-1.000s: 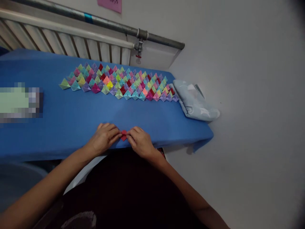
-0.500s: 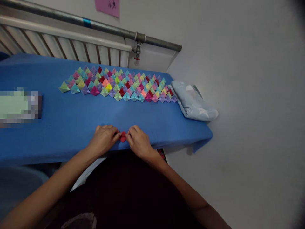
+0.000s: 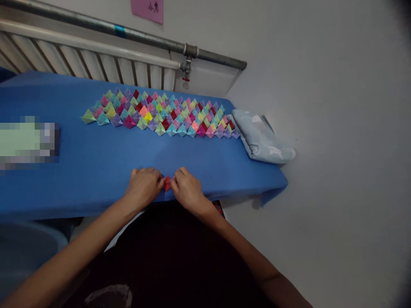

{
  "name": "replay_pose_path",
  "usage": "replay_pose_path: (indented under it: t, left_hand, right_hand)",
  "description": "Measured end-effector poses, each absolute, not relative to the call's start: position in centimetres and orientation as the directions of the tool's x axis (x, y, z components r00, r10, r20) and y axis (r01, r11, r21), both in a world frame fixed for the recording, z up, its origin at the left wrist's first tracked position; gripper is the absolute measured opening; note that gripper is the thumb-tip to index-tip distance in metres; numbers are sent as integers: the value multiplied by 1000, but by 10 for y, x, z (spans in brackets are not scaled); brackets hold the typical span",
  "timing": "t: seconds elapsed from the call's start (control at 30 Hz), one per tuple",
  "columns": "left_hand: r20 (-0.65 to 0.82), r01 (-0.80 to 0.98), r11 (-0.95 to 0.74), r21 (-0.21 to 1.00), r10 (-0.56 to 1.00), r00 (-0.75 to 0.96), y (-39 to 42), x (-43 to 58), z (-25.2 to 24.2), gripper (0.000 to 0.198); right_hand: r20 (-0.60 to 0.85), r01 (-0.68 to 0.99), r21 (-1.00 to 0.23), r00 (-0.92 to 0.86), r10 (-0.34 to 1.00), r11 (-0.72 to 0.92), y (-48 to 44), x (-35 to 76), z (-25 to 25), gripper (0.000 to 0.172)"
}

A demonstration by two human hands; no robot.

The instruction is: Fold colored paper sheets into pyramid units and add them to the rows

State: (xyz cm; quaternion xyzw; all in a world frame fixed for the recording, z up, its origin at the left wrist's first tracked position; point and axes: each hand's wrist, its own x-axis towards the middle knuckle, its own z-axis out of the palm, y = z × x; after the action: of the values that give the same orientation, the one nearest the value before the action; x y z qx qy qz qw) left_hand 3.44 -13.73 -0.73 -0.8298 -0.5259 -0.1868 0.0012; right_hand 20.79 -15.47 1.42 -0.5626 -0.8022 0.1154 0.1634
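Observation:
A small piece of folded red paper is held between my two hands near the front edge of the blue-covered table. The fingers of my left hand pinch its left side. On the right side, the closed fingers of my right hand grip it. My fingertips hide part of the paper. Farther back on the cloth stand rows of many-coloured folded paper pieces, with pointed tops.
A folded grey-blue patterned cloth lies at the table's right end. A blurred, pixelated object is at the left. Behind the table are a radiator and a metal pipe. A tub shows at the lower left.
The view has shifted slightly. My left hand has tilted a little around the red paper, which looks narrower between my fingers. Both hands keep their hold.

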Motion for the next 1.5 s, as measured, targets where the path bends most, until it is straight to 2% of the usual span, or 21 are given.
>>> replay_pose_path:
  t: [0.17,0.23,0.33,0.47,0.63,0.87,1.13,1.2,1.27,1.43,1.5]
  left_hand:
    - [295,914,-363,182,907,302,-141,38,-5,38]
    - [332,913,-372,169,893,302,-145,39,-3,32]
    - [427,834,-535,132,790,440,-152,39,-3,23]
    - [481,718,-693,72,654,583,-164,32,-6,26]
    - [464,714,-696,73,657,594,-171,27,-10,39]
    - [498,725,-684,81,658,565,-176,24,-14,43]
    - [513,763,-647,-12,651,560,-183,24,-13,37]
    - [473,779,-626,21,693,544,-179,26,-8,34]
    - [369,794,-602,80,758,538,-168,29,2,26]
    - [-86,775,-548,317,797,598,-124,40,41,20]
    - [-221,812,-488,320,795,565,-108,48,52,15]
  right_hand:
    - [91,862,-393,-311,946,321,-151,208,17,14]
    - [66,860,-409,-306,950,305,-150,208,19,12]
    - [51,854,-426,-307,950,299,-149,209,21,10]
    - [63,840,-437,-326,943,320,-147,211,20,13]
    - [76,787,-530,-328,942,316,-141,216,18,15]
    - [-57,731,-639,-353,934,238,-129,220,21,13]
    - [-61,726,-638,-378,924,255,-127,220,23,15]
    - [-52,715,-649,-384,922,261,-127,220,23,16]
    - [-48,706,-661,-379,924,255,-128,220,22,17]
    - [-40,687,-691,-346,937,225,-130,221,22,18]
    - [-24,679,-694,-355,935,240,-131,221,22,17]
